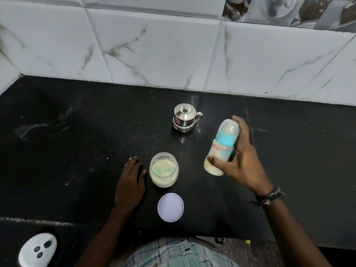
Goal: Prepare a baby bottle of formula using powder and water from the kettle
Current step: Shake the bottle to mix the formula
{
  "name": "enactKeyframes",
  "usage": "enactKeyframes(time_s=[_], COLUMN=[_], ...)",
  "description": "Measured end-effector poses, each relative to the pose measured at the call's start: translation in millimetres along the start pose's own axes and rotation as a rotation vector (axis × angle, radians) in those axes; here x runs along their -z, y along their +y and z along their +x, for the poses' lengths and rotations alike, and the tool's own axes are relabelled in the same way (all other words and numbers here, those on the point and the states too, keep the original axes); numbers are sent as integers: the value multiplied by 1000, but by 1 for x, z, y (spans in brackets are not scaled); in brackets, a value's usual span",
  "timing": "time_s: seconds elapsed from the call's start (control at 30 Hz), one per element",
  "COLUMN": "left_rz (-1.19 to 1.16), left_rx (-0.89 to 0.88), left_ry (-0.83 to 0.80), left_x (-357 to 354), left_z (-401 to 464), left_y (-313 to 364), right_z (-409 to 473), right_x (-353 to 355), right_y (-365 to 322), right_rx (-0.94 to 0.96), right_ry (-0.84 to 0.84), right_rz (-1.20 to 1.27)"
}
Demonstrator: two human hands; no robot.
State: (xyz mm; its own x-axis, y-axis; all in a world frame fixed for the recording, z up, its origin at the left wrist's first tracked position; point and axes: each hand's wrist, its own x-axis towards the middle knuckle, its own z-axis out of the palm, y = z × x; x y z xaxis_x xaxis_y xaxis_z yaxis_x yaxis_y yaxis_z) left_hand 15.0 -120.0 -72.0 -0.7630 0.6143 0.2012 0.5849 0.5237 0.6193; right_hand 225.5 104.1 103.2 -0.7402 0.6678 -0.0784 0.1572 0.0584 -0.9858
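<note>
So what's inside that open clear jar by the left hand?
The clear plastic jar holds pale cream powder with a light green scoop lying on it. How far the scoop is buried and how deep the powder goes cannot be seen.

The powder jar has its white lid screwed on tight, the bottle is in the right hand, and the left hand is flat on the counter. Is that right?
Not quite. The powder jar is open: its white lid lies on the counter in front of it, as the head view shows. The rest holds: the right hand holds the bottle, and the left hand rests flat on the counter.
</note>
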Motion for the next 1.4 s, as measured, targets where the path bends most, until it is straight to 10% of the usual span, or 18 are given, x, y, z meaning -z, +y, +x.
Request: enactKeyframes(time_s=[0.33, 0.63, 0.93, 1.4], left_rz=[-9, -2, 5, 24], left_rx=[3, -4, 24, 23], left_ry=[-10, 4, -26, -39], left_x=[0, -1, 0, 2], left_z=[1, -1, 0, 1], left_y=[0, -1, -1, 2], right_z=[-3, 9, 3, -1], right_x=[2, 2, -2, 5], right_y=[-13, -6, -15, -22], right_rx=[164, -3, 317, 300], right_ry=[-52, -25, 12, 17], right_rz=[-244, 216, -193, -213])
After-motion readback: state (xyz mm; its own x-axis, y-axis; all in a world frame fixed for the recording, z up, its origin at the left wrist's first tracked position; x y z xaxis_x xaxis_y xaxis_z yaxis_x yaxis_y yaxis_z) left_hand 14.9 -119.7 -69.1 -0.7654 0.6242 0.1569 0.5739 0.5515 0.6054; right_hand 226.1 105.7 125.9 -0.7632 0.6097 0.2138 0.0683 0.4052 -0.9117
